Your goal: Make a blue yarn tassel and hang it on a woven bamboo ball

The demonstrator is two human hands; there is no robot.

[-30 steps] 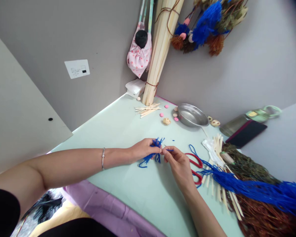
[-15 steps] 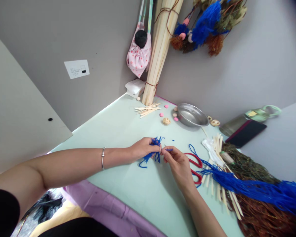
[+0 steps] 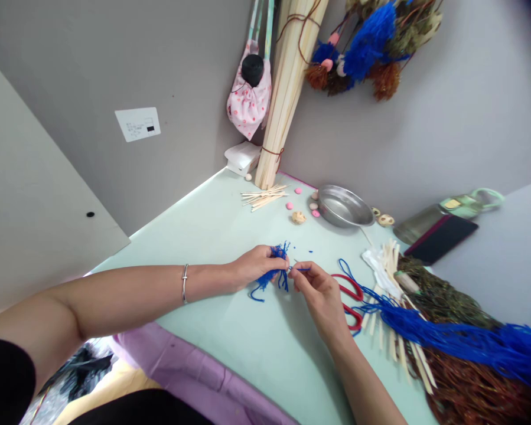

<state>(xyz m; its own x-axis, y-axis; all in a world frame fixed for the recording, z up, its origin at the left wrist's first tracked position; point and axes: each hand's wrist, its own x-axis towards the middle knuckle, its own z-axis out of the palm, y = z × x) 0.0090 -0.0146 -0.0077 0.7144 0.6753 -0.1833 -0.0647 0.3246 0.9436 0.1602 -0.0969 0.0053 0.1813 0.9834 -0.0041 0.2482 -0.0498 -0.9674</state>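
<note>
Grey wall (image 3: 194, 59), pale table (image 3: 230, 324), blue yarn (image 3: 280, 252)

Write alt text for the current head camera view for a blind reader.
A person's left hand holds a frayed blue yarn bunch over a pale green table, while the right hand pinches a blue strand beside it. Red scissor handles lie nearby, with loose blue yarn and brown yarn to the right; a metal bowl stands farther back.

On your table (image 3: 230, 336), the scissors (image 3: 358, 289) lie to the right of your right hand (image 3: 321, 295), beside the yarn hank (image 3: 429, 327). Farther back sits the bowl (image 3: 345, 208); the stick pile (image 3: 265, 196) lies to its left, the bottle (image 3: 418, 221) to its right.
</note>
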